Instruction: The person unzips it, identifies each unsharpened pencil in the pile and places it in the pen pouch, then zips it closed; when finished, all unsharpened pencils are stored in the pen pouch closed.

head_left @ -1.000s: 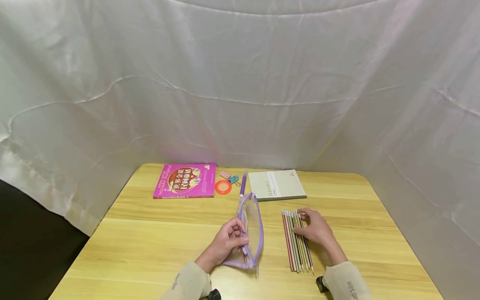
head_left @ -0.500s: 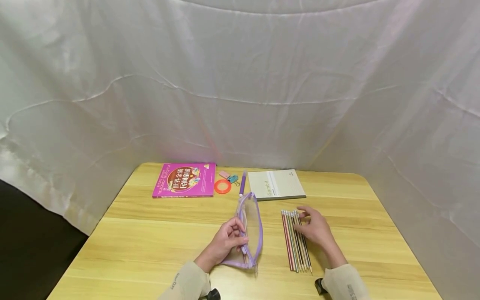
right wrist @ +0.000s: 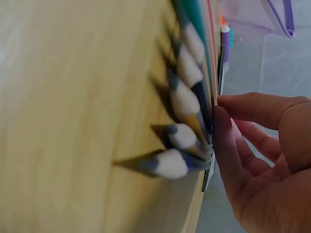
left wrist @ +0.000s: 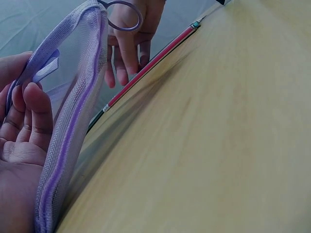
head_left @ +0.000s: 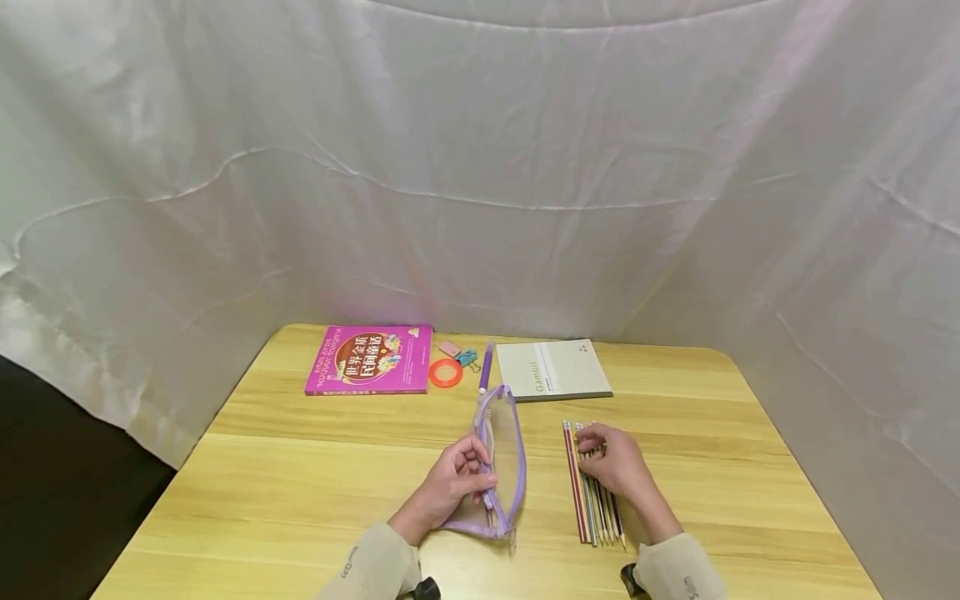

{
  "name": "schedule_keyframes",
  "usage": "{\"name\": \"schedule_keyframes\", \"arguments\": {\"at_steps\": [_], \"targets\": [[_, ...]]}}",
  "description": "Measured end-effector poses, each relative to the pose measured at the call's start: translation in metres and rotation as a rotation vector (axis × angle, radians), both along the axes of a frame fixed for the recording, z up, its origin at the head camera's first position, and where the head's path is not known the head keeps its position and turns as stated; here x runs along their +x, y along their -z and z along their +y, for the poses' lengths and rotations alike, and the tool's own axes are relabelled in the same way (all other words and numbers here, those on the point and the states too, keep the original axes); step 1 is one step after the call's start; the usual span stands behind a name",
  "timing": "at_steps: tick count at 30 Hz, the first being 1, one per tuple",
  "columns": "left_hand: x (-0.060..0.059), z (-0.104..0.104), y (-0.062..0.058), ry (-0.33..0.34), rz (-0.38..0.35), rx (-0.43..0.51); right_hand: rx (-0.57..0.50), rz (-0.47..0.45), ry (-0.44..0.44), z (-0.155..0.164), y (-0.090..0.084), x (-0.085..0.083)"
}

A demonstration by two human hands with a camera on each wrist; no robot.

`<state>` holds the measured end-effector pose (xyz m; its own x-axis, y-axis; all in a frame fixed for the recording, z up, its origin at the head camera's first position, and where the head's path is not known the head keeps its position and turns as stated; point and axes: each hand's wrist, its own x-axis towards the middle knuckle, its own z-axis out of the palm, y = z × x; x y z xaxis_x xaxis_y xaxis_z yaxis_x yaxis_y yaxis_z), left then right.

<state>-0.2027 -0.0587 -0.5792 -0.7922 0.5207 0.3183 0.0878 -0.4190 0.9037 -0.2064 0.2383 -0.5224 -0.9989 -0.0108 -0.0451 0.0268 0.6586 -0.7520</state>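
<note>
My left hand (head_left: pixel 452 479) grips the edge of a purple-trimmed mesh pencil case (head_left: pixel 522 479), whose mouth gapes upward. In the left wrist view, a purple ring hangs at the end of the case (left wrist: pixel 73 128). To the right, several pencils (head_left: pixel 579 500) lie side by side, their sharpened points toward me. Over their far part is my right hand (head_left: pixel 621 465), its thumb and forefinger touching the row and its other fingers loosely bent. The right wrist view has the sharpened tips (right wrist: pixel 184 102) close up, partly blurred; what lies between thumb and forefinger is hard to see.
Behind the case lie a purple pen (head_left: pixel 487 368), a red-orange ring (head_left: pixel 446 373), teal binder clips (head_left: pixel 467 357) and a pink eraser (head_left: pixel 449 348). A pink book (head_left: pixel 412 367) is at back left, and a notebook (head_left: pixel 570 379) lies at back centre. Grey cloth (head_left: pixel 525 183) surrounds the wooden table (head_left: pixel 300 492).
My right hand has shifted left across the row of pencils, from its right side toward the left ones. The left hand and the pencil case have stayed in place.
</note>
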Motion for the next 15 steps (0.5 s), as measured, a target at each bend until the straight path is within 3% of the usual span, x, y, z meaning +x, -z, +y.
{"name": "schedule_keyframes", "arguments": {"at_steps": [11,15], "targets": [[0.0015,-0.0015,-0.0017,-0.009,-0.053,-0.042,0.073,0.005,-0.022,0.0015,-0.0006,0.0005],[0.0005,-0.0007,-0.0012,-0.004,-0.03,-0.02,0.118,0.022,-0.03,-0.0004,-0.0036,-0.001]]}}
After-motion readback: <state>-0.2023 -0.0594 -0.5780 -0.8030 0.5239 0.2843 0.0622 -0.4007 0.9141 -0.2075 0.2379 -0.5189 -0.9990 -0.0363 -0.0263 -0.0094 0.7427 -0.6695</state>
